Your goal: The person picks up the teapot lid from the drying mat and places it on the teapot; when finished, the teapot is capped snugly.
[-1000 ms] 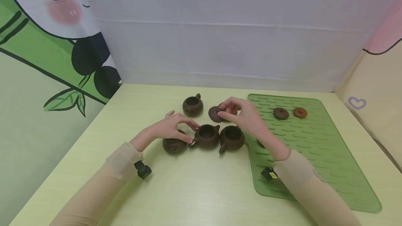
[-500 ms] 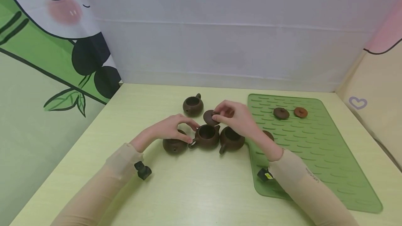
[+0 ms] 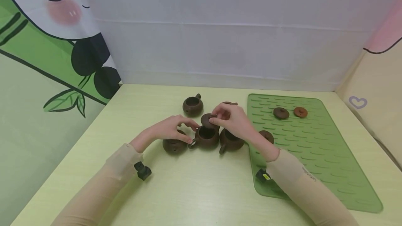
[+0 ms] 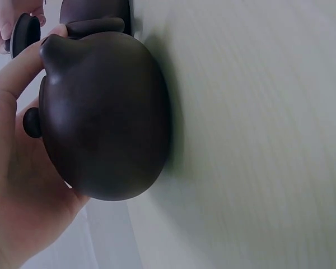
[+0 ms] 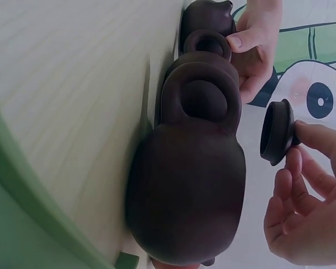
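Note:
My right hand [image 3: 233, 123] pinches a dark brown teapot lid [image 3: 206, 119] by its knob. The lid hovers, slightly tilted, just over the back rim of the uncovered middle teapot [image 3: 207, 143]. In the right wrist view the lid [image 5: 276, 133] is apart from the pots. My left hand [image 3: 168, 128] holds the middle teapot, thumb at its loop handle and a finger near its rim. Under the left palm stands a lidded teapot [image 3: 174, 147]; its knob and spout show in the left wrist view. An uncovered teapot [image 3: 231, 143] stands right of the middle one.
Another uncovered teapot [image 3: 193, 106] stands behind. A reddish pot [image 3: 230, 103] is mostly hidden by my right hand. On the green mat [image 3: 307, 156] lie a dark lid [image 3: 281, 113], an orange lid [image 3: 300, 112] and a brown lid [image 3: 267, 136] beside my right wrist.
My right hand has carried the lid left and toward me, from behind the pots to over the middle teapot's back rim. The left hand has stayed in place.

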`<state>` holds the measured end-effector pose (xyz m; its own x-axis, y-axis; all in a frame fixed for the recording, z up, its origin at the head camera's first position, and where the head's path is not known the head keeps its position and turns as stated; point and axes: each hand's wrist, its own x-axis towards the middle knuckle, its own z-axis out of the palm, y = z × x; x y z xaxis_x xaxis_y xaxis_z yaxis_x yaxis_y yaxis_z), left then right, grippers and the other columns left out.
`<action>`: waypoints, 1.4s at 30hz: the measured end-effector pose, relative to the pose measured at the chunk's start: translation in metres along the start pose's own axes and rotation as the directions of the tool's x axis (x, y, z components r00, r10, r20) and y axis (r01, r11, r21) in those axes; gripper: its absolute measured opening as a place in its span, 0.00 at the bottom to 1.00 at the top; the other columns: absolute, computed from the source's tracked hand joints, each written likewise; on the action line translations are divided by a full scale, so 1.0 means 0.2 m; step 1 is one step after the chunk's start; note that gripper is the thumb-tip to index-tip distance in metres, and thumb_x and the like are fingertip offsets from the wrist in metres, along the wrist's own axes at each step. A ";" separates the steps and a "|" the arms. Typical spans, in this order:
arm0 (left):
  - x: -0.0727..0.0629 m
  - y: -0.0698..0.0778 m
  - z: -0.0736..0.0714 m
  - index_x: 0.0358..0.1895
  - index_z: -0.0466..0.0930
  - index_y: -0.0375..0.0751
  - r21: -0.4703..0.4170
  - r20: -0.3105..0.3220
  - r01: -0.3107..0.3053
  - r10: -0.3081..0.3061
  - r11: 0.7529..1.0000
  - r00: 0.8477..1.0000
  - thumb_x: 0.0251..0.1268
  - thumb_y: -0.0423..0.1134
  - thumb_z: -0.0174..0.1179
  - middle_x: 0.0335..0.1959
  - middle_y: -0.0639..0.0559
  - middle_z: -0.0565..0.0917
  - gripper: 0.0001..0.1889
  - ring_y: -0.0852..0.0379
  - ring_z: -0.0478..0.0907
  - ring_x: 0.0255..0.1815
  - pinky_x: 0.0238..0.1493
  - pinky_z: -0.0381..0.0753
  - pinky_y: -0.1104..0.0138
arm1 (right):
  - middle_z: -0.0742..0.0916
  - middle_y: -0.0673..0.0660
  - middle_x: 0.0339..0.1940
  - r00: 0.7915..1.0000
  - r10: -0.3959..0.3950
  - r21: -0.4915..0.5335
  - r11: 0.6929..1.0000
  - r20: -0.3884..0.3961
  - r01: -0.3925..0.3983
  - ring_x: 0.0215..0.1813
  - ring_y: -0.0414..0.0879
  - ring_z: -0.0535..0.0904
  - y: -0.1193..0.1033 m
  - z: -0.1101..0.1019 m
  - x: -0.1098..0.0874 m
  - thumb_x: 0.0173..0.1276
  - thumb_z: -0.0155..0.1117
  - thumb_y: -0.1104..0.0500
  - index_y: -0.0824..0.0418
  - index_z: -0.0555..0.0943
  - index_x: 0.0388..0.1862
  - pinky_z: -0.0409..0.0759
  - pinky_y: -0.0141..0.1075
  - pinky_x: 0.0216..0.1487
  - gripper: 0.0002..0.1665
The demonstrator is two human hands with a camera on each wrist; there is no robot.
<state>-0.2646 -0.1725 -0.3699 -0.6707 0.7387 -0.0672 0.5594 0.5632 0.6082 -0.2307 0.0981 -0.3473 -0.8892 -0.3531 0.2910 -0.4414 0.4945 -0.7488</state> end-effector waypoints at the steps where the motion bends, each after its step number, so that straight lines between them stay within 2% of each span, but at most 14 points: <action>1: 0.00 0.00 0.00 0.60 0.79 0.53 -0.002 0.000 0.004 -0.004 1.000 1.000 0.56 0.48 0.72 0.51 0.60 0.85 0.27 0.56 0.78 0.60 0.62 0.78 0.57 | 0.83 0.51 0.26 1.000 0.001 -0.004 1.000 0.003 -0.001 0.29 0.43 0.77 0.00 0.00 0.00 0.62 0.73 0.53 0.53 0.85 0.39 0.75 0.32 0.34 0.09; 32: -0.01 0.00 0.00 0.59 0.80 0.53 0.020 -0.009 -0.013 0.013 1.000 1.000 0.55 0.49 0.72 0.51 0.58 0.86 0.26 0.57 0.79 0.59 0.63 0.76 0.55 | 0.84 0.48 0.26 0.994 0.001 -0.071 0.997 0.110 0.007 0.31 0.42 0.77 0.03 0.07 -0.02 0.63 0.73 0.53 0.50 0.85 0.37 0.75 0.34 0.35 0.06; 42: -0.02 0.01 0.00 0.63 0.76 0.54 -0.020 0.008 0.048 -0.048 0.999 0.999 0.57 0.51 0.71 0.53 0.55 0.84 0.29 0.55 0.79 0.58 0.57 0.81 0.61 | 0.84 0.47 0.25 0.993 -0.009 -0.080 0.997 0.118 0.019 0.31 0.41 0.77 0.05 0.08 -0.02 0.62 0.73 0.53 0.49 0.85 0.37 0.76 0.33 0.34 0.06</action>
<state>-0.2618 -0.1741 -0.3693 -0.6930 0.7136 -0.1027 0.5164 0.5908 0.6199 -0.2294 0.0910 -0.3653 -0.8647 -0.4486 0.2260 -0.4664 0.5499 -0.6929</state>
